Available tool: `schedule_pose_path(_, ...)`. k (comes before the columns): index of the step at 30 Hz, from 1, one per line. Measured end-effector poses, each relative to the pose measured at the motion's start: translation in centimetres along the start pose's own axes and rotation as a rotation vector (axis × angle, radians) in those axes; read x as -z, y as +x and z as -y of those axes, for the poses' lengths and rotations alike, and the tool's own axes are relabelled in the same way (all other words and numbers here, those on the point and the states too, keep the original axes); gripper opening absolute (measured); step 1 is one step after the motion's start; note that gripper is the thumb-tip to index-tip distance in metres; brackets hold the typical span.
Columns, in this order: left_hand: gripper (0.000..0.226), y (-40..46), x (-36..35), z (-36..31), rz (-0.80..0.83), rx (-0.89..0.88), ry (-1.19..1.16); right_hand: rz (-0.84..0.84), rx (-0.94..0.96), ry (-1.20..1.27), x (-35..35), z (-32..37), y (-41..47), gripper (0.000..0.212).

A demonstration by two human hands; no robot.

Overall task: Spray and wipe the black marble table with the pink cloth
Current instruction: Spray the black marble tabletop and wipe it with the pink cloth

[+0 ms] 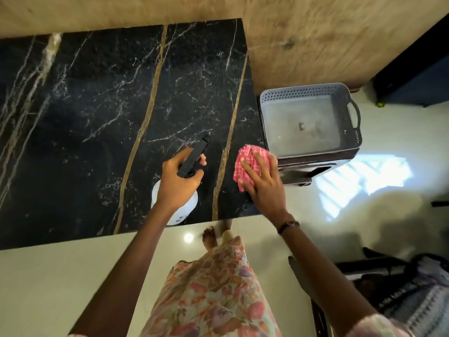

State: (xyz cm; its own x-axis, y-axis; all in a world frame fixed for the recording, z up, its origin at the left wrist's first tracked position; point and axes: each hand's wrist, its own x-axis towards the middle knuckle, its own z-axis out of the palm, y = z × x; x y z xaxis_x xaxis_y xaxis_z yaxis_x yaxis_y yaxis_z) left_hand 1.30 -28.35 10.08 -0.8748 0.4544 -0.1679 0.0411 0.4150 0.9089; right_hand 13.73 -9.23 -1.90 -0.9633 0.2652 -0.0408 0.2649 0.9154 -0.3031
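Gripping: left hand (pixel 178 181) clenched round the neck of the spray bottle (pixel 192 203), index finger out front at the trigger.
Bottle: white body under the left wrist, black nozzle head (pixel 194 156) pointing away from the person, over the tabletop; can't tell if the base touches the marble.
Right hand (pixel 263 184): fingers spread flat, pressing down on the pink cloth (pixel 245 164); not wrapped round it.
Cloth: pink-and-white check, bunched, mostly ahead of the right fingertips, on the near right corner of the table, close to the right edge.
Table: black marble table (pixel 97 117), white veining, gold streaks running front to back; one streak runs between the two hands. Wide bare slab to the left of the left hand.
Right of right hand: grey perforated plastic basket (pixel 308 93) with a side handle, just beyond the table edge, sitting on a dark stand (pixel 303 166). Basket almost touches the cloth corner.
Far side: tan stone-look wall (pixel 315 45) hard against the table's back edge.
Below hands: glossy pale floor (pixel 73 276), sun patch to the right, bare foot (pixel 210 237), floral dress (pixel 213 288).
Right wrist: dark band (pixel 288 226).
Lower right: striped fabric pile (pixel 418 300), blurred.
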Motion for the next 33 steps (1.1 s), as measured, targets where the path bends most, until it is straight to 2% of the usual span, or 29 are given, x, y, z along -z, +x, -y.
schedule_pose_path(2, 0.022, -0.9, 0.0, 0.1, 0.015, -0.007, 0.003, 0.007, 0.056, -0.067, -0.3, 0.1, -3.8, 0.053)
schedule_pose_path(6, 0.02, -3.1, 0.1, 0.2, 0.021, -0.031, -0.004, 0.011, 0.049, -0.069, -0.6, 0.3, -8.8, 0.055)
schedule_pose_path(11, 0.021, -5.3, 0.4, 0.5, 0.002, -0.049, 0.001, 0.144, 0.09, -0.047, -0.7, -1.4, -7.5, 0.057)
schedule_pose_path(15, 0.021, -7.0, 0.5, 0.7, -0.02, -0.03, -0.012, -0.024, -0.144, 0.23, 0.2, -0.2, -4.4, 0.056)
schedule_pose_path(17, 0.021, -7.7, 0.5, 0.7, -0.034, -0.038, -0.011, -0.058, -0.174, 0.257, 0.3, 0.3, -4.0, 0.057)
schedule_pose_path(22, 0.02, -9.2, 0.4, 1.0, -0.07, -0.011, -0.025, -0.088, -0.124, 0.163, -0.8, 0.4, -7.4, 0.054)
schedule_pose_path(26, 0.018, -10.6, 0.0, 1.3, -0.115, 0.023, -0.047, -0.042, -0.07, 0.098, -1.5, -0.5, -10.1, 0.054)
schedule_pose_path(33, 0.019, -12.7, -0.8, 1.8, -0.162, 0.08, -0.083, 0.033, 0.114, -0.134, -0.7, 0.6, -7.0, 0.055)
